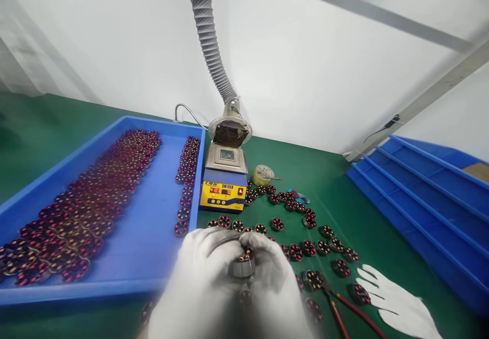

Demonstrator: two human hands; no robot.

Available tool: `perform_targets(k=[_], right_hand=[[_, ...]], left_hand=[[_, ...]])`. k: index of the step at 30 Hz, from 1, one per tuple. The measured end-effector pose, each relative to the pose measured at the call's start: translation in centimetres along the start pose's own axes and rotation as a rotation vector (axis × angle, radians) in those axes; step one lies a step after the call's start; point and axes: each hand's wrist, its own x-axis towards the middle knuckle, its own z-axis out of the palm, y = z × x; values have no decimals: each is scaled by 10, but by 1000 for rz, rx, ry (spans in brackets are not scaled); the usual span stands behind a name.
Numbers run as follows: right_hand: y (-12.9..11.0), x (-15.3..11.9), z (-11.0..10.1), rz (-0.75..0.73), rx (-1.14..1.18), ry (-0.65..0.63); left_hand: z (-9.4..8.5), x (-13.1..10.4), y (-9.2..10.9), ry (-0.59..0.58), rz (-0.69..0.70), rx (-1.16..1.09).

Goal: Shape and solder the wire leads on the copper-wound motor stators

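Observation:
Both of my hands wear white gloves and meet at the lower middle. My left hand [202, 278] has its fingers closed on a small round coil part [243, 267] with a grey metal rim. From the other side, my right hand [271, 278] presses its fingertips against the same part's top. The gloves hide some of the coil part. Just behind my hands lie more round coil parts [277, 224] with pink and tan windings. A yellow solder pot unit [222, 196] with a lit red display stands beyond them.
A blue tray [148, 284] at left holds many coil parts. Red-handled pliers [338, 311] and a loose white glove [401, 303] lie at lower right. Also in view are a round tin [263, 175], a ducted fan [229, 134] and blue crates [424, 201].

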Motion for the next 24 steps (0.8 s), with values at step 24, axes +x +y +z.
perform_targets(k=[24], right_hand=[[7, 5, -6, 472, 391, -44]], left_hand=[[-1, 1, -6, -189, -20, -193]])
